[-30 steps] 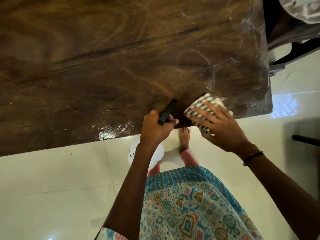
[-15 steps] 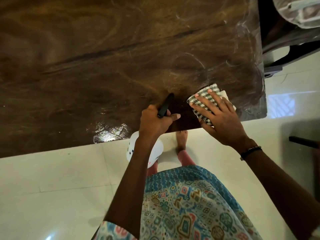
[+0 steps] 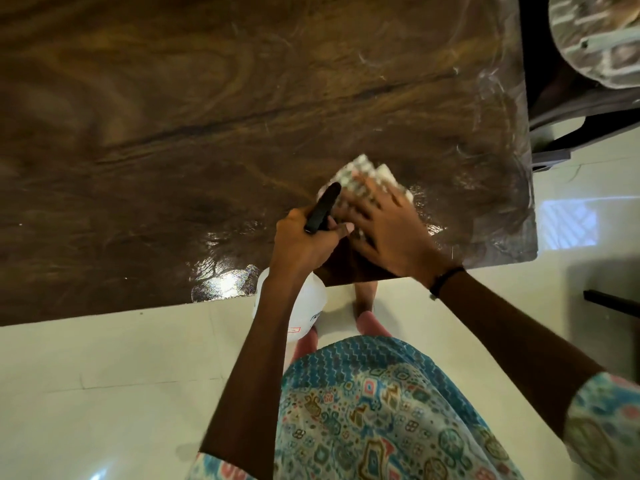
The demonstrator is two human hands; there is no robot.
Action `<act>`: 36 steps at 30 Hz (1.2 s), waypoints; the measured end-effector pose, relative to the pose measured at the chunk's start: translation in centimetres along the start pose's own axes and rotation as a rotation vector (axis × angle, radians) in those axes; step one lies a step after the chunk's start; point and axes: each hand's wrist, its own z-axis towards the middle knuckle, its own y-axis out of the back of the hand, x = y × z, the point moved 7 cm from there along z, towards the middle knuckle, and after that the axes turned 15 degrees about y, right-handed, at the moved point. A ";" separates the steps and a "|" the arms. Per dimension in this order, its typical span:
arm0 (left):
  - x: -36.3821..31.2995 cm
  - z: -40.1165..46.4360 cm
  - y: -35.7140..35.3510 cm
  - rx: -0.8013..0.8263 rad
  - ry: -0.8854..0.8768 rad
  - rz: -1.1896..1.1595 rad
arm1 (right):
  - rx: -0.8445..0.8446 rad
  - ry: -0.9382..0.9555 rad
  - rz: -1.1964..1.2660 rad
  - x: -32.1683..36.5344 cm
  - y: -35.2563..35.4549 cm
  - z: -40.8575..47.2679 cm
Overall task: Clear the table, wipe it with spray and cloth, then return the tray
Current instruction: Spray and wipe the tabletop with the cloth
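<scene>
The dark brown wood-grain table [image 3: 207, 133] fills the upper part of the view, with wet streaks near its front right corner. My left hand [image 3: 304, 244] grips the black trigger head of a spray bottle; the bottle's white body [image 3: 311, 306] hangs below the table's front edge. Just right of it, my right hand [image 3: 388, 230] lies with fingers spread flat on a folded checked cloth [image 3: 363, 171] and presses it onto the tabletop. The cloth is blurred by motion. No tray is in view.
A dark chair [image 3: 571, 109] stands past the table's right edge, with a round patterned object [image 3: 595, 39] on it at the top right. White tiled floor [image 3: 104, 375] lies below the table. A black bar [image 3: 613, 303] pokes in at the right edge.
My right hand has slid the cloth leftward and farther onto the table, close against the spray head. My left hand with the bottle has stayed by the front edge.
</scene>
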 end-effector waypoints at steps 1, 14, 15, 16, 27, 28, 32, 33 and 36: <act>-0.1 -0.1 0.2 -0.005 0.003 -0.003 | 0.033 0.057 -0.005 0.7 -0.4 -1.3; -0.5 1.0 2.7 0.016 -0.028 0.020 | -0.026 -0.207 0.023 -3.9 1.9 4.6; -0.5 1.1 2.9 0.010 -0.036 0.031 | -0.018 -0.164 0.037 -2.8 1.4 5.3; -0.5 1.2 3.0 0.006 -0.037 0.035 | -0.009 -0.107 0.044 -1.6 0.9 5.2; -0.3 2.5 5.4 0.053 -0.009 -0.024 | 0.034 -0.253 0.004 -3.6 1.8 -1.3; -0.3 2.7 5.6 0.058 -0.005 -0.021 | 0.011 -0.277 0.006 -3.5 2.0 -0.4; -0.3 3.0 6.1 0.048 0.015 -0.019 | 0.010 -0.290 0.013 -3.5 1.7 1.1; -0.3 3.1 6.2 0.046 0.021 -0.034 | 0.023 -0.289 0.015 -3.5 1.6 1.1; -0.2 3.3 6.8 0.047 0.033 -0.065 | 0.046 -0.288 0.023 -3.6 1.5 1.0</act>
